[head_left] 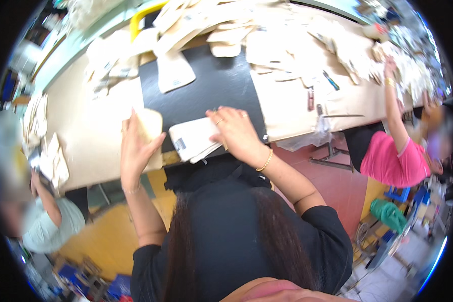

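My left hand [136, 148] lies against a pale yellow, round-ended flat piece [152, 126] at the table's near edge. Its fingers are stretched out and its thumb stands apart. To the right, my right hand [239, 133] is closed over the right end of a flat white fabric piece [189, 136] with a dark printed patch. Under that piece the edge of another white layer shows. Part of the fabric is hidden by my right fingers. Both pieces are beside or on a black mat [214, 83], where another cream fabric piece [175, 73] lies farther back.
Cream fabric piles [206, 22] cover the table's far side. At right lie a blue-handled tool [331, 80], a red-handled tool [310, 98], a thin rod [343, 116] and a plastic bag [312, 138]. A person in pink [395, 158] works at right, another in light green [55, 226] at left.
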The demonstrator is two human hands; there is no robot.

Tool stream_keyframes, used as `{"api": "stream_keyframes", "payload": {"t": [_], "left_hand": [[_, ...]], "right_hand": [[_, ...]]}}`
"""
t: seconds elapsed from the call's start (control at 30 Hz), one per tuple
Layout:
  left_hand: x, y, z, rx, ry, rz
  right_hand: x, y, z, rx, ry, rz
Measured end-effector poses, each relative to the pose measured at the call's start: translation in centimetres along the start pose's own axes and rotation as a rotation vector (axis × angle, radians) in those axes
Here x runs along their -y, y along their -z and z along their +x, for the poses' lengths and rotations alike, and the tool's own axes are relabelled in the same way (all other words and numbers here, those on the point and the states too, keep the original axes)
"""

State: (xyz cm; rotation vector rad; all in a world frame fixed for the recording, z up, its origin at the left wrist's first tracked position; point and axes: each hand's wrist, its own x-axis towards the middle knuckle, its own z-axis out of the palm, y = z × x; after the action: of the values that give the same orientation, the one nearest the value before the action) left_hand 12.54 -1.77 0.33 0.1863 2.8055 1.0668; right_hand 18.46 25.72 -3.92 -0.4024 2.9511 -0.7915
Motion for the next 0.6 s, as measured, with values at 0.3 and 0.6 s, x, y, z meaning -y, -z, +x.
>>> {"api": "stream_keyframes", "payload": {"t": [0.3,0.6], "left_hand": [[0.7,-1.1,0.6,0.012,0.03,0.045],[-0.9,-2.6,1.1,0.051,-0.028,0.021]], "right_hand": [[-4.1,2.2,-0.4,-0.144,-0.142,0.368],[-16.9,17.0,-2.5,-0.826,-0.448,-0.194]]}}
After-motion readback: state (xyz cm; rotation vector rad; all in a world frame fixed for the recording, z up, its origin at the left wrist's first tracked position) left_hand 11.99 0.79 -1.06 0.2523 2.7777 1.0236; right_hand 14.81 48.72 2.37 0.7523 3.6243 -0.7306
